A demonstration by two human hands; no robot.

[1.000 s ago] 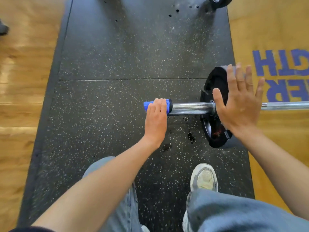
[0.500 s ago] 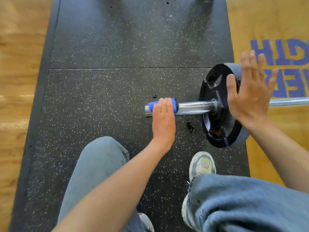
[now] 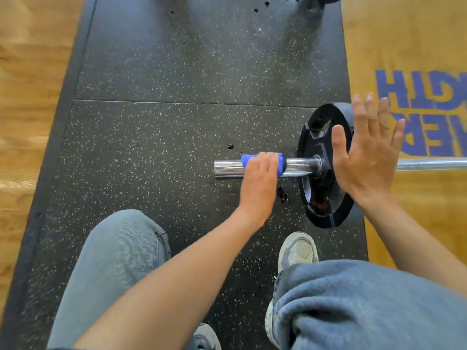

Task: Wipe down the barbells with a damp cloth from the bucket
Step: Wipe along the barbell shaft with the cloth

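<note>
Barbell sleeve [image 3: 298, 168] mid-wipe: left hand [image 3: 257, 183] grips blue cloth [image 3: 279, 164] around it, right hand [image 3: 366, 152] flat-open bracing the plate [image 3: 326, 198]; next, slide clothward to the plate.

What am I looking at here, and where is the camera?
There is no machine here: a person wears one camera on the head, so you look down at their own arms, jeans and shoes. They crouch over a barbell that lies across a black rubber mat, with wood floor on both sides. The left hand curls its fingers round a blue cloth wrapped on the shiny end of the bar; this is the wiping. The right hand is open, its palm flat at the black weight plate, apparently steadying it. Dark wet drops spot the mat under the bar. No bucket shows in this view.
</note>
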